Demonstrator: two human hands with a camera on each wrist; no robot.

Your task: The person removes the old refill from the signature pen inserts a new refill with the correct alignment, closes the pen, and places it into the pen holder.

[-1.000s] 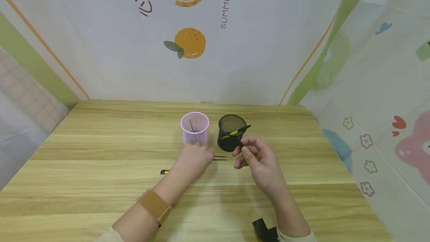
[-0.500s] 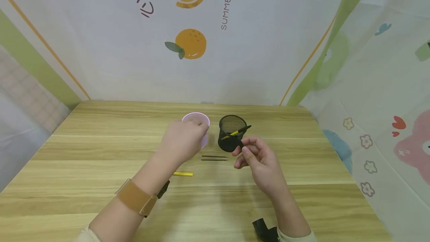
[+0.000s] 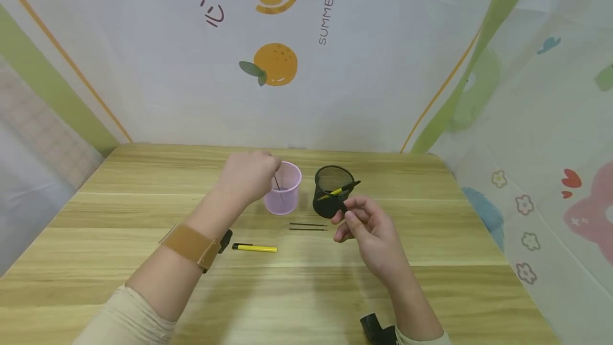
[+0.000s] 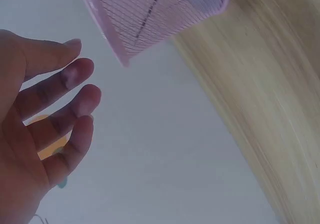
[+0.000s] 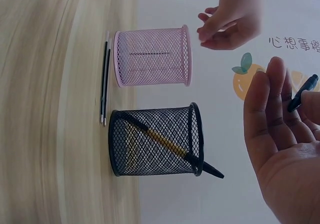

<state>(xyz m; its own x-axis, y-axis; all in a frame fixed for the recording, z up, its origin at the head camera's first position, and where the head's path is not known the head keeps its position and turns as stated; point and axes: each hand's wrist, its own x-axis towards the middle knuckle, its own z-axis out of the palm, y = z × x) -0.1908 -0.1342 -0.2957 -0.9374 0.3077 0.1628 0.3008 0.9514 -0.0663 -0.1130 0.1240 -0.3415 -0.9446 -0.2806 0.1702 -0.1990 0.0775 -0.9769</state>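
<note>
My left hand (image 3: 251,174) hovers at the upper left of the pink mesh pen cup (image 3: 281,204). In the left wrist view its fingers are loosely bent beside the rim, with nothing between them. One thin dark pen refill (image 3: 278,183) leans inside that cup. Thumb and fingers of my right hand (image 3: 371,233) pinch a small black pen part (image 5: 302,93), near the black mesh pen cup (image 3: 328,206). A yellow and black pen (image 3: 339,189) slants out of the black cup. Two thin refills (image 3: 307,224) lie side by side in front of the cups.
A yellow pen barrel (image 3: 256,248) with a black clip end lies on the wooden table (image 3: 143,217), nearer to me. By the right forearm sits a black elbow-shaped piece (image 3: 378,330). Printed cloth (image 3: 364,84) hangs behind the table.
My left hand has risen from beside the two refills, passed over the pink cup and shifted left, uncovering the refills and the yellow barrel. My right hand has stayed in place.
</note>
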